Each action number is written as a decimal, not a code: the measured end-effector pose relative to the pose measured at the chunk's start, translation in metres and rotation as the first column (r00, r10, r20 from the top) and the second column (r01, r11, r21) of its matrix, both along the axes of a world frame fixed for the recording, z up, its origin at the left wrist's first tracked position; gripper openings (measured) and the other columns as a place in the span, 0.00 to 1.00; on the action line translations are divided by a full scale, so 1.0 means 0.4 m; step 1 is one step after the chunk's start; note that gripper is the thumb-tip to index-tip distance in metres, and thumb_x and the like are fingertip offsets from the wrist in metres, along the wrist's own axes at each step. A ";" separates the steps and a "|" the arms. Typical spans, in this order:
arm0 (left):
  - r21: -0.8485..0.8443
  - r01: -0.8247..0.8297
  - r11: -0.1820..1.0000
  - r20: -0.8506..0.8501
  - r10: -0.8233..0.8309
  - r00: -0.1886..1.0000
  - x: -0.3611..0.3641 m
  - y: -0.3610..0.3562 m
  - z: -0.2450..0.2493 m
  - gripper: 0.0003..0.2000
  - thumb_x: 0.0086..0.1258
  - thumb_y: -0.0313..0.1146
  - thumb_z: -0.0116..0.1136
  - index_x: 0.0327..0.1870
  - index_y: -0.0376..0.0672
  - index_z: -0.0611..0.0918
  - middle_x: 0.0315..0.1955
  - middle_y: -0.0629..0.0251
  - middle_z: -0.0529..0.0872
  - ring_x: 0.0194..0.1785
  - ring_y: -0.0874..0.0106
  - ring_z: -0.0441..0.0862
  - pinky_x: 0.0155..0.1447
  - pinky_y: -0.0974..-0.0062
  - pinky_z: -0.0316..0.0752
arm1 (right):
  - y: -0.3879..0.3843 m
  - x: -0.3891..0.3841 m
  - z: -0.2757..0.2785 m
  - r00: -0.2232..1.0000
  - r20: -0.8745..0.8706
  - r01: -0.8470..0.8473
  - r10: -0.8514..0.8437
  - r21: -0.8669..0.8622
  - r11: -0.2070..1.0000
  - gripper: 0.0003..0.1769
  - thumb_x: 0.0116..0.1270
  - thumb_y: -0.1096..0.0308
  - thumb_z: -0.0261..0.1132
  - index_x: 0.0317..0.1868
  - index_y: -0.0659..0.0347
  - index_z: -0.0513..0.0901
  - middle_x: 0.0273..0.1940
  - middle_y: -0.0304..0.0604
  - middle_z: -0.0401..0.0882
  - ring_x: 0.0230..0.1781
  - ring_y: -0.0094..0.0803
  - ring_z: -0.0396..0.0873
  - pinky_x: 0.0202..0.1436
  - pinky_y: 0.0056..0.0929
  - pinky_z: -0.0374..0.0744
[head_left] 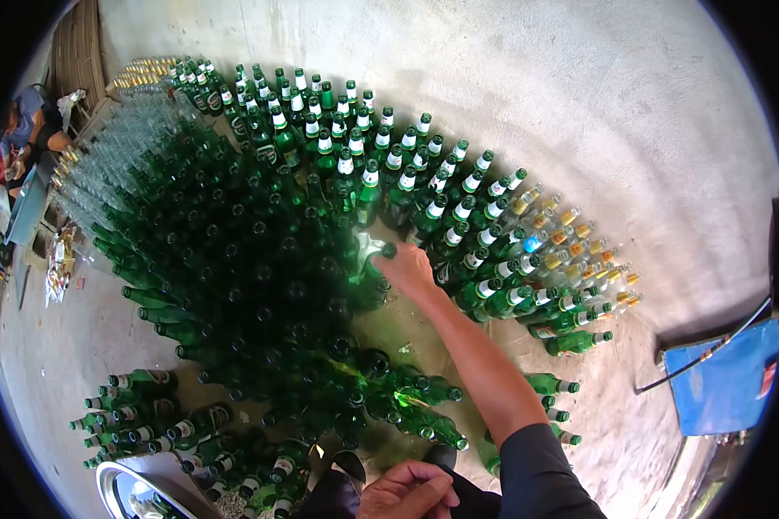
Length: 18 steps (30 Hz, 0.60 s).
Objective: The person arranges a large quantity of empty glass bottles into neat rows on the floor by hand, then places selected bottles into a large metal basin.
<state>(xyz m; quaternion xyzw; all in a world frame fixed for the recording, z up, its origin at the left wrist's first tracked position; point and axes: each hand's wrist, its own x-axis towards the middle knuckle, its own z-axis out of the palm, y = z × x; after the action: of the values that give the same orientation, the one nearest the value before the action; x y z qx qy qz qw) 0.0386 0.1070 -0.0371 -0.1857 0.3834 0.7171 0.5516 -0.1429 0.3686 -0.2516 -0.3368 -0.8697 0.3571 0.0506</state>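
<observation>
Among standing bottles (260, 251) | right hand (407, 272) outstretched, gripping green bottle (374, 270) neck | left hand (407, 493) curled shut

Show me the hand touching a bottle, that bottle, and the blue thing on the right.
right hand (409, 270): head view, back of the hand.
green bottle (381, 253): head view, its top by the fingers.
blue sheet (723, 376): head view, its middle.

Site reads as a bottle-sorting or recycling yard, probably open-air judging by the hard light. A bare concrete floor (580, 86) fills the upper right of the frame. Hundreds of empty green bottles (251, 251) stand massed at centre, grouped by kind, with clear bottles (117, 147) at upper left and yellow-capped bottles (580, 242) at centre right. A blue tarp (723, 381) lies at lower right.
</observation>
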 end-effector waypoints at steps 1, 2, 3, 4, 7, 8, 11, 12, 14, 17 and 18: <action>-0.002 -0.001 1.000 -0.001 0.001 1.000 0.001 0.000 -0.001 0.05 0.75 0.32 0.60 0.40 0.42 0.81 0.28 0.66 0.85 0.24 0.80 0.78 0.29 0.85 0.72 | 0.003 -0.003 -0.004 1.000 -0.001 -0.001 0.001 -0.002 1.000 0.27 0.56 0.50 0.70 0.40 0.70 0.86 0.40 0.64 0.86 0.47 0.58 0.85 0.52 0.49 0.82; -0.002 0.001 1.000 -0.005 -0.001 1.000 0.002 0.000 -0.001 0.05 0.75 0.32 0.60 0.40 0.42 0.81 0.28 0.66 0.85 0.24 0.80 0.78 0.29 0.85 0.72 | 0.009 -0.009 -0.012 0.999 -0.003 -0.042 0.042 0.020 0.999 0.26 0.58 0.51 0.69 0.40 0.70 0.86 0.40 0.64 0.86 0.47 0.58 0.84 0.52 0.50 0.81; -0.003 0.002 1.000 -0.009 -0.002 1.000 0.004 -0.001 -0.002 0.05 0.75 0.32 0.60 0.40 0.42 0.81 0.28 0.66 0.85 0.24 0.80 0.78 0.29 0.85 0.72 | 0.012 -0.015 -0.021 0.996 -0.004 -0.084 0.084 0.041 0.996 0.25 0.59 0.51 0.68 0.39 0.70 0.86 0.40 0.64 0.86 0.47 0.59 0.84 0.52 0.51 0.81; -0.005 -0.001 1.000 -0.011 0.001 1.000 0.009 -0.003 -0.010 0.05 0.75 0.32 0.60 0.40 0.42 0.81 0.28 0.66 0.85 0.24 0.80 0.78 0.29 0.85 0.72 | 0.013 -0.021 -0.031 0.996 -0.007 -0.087 0.087 0.039 0.995 0.25 0.59 0.51 0.68 0.39 0.70 0.86 0.40 0.64 0.86 0.47 0.59 0.84 0.52 0.51 0.81; 0.009 -0.033 0.999 -0.002 0.033 0.999 0.021 -0.006 -0.027 0.05 0.75 0.33 0.61 0.40 0.42 0.82 0.28 0.67 0.85 0.24 0.80 0.78 0.29 0.84 0.72 | 0.011 -0.031 -0.045 0.991 -0.036 -0.123 0.126 0.064 0.990 0.25 0.61 0.52 0.67 0.38 0.71 0.86 0.39 0.64 0.85 0.45 0.59 0.84 0.52 0.51 0.81; 0.004 -0.031 1.000 0.007 0.031 1.000 0.020 -0.004 -0.024 0.05 0.75 0.33 0.61 0.40 0.42 0.82 0.28 0.67 0.85 0.24 0.80 0.78 0.29 0.84 0.72 | 0.009 -0.030 -0.040 0.994 -0.018 -0.109 0.110 0.061 0.992 0.25 0.61 0.51 0.67 0.38 0.71 0.86 0.39 0.64 0.85 0.45 0.59 0.84 0.52 0.51 0.81; -0.001 -0.025 1.000 0.011 0.025 1.000 0.017 -0.001 -0.021 0.05 0.75 0.33 0.61 0.41 0.42 0.82 0.28 0.67 0.85 0.24 0.80 0.78 0.29 0.84 0.72 | 0.006 -0.028 -0.023 0.995 0.037 -0.096 0.093 0.096 0.991 0.25 0.61 0.50 0.67 0.38 0.71 0.86 0.40 0.64 0.86 0.44 0.58 0.85 0.51 0.50 0.81; -0.001 -0.024 1.000 0.009 0.024 1.000 0.017 0.000 -0.021 0.05 0.75 0.33 0.61 0.41 0.42 0.82 0.28 0.66 0.85 0.24 0.80 0.78 0.29 0.84 0.72 | 0.005 -0.026 -0.021 0.993 0.076 -0.102 0.092 0.133 0.986 0.26 0.61 0.50 0.67 0.38 0.71 0.86 0.40 0.63 0.86 0.44 0.58 0.85 0.50 0.50 0.82; -0.006 -0.026 1.000 0.010 0.026 1.000 0.017 0.000 -0.022 0.05 0.75 0.33 0.61 0.41 0.42 0.82 0.28 0.66 0.85 0.24 0.80 0.78 0.29 0.84 0.72 | -0.005 -0.023 -0.019 0.991 0.091 -0.109 0.094 0.175 0.978 0.25 0.63 0.50 0.67 0.38 0.70 0.86 0.39 0.62 0.86 0.43 0.57 0.85 0.49 0.50 0.82; -0.016 -0.022 1.000 0.005 0.022 1.000 0.014 0.001 -0.020 0.05 0.75 0.33 0.61 0.40 0.42 0.82 0.28 0.66 0.85 0.24 0.80 0.78 0.29 0.84 0.72 | -0.022 -0.027 -0.017 0.988 0.100 -0.142 0.121 0.240 0.960 0.25 0.63 0.50 0.65 0.39 0.69 0.85 0.38 0.62 0.86 0.43 0.57 0.85 0.49 0.50 0.82; -0.021 -0.015 1.000 0.000 0.015 1.000 0.013 0.000 -0.019 0.05 0.74 0.33 0.61 0.40 0.42 0.82 0.28 0.66 0.85 0.24 0.80 0.78 0.29 0.84 0.72 | -0.028 -0.029 -0.018 0.985 0.096 -0.167 0.146 0.262 0.951 0.26 0.62 0.50 0.63 0.41 0.70 0.85 0.38 0.62 0.86 0.43 0.57 0.85 0.50 0.50 0.81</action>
<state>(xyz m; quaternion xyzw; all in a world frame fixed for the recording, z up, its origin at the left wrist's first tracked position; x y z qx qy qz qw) 0.0439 0.1071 -0.0447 -0.1945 0.3896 0.7171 0.5441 -0.1546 0.3573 -0.2590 -0.2700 -0.9354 0.2257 0.0347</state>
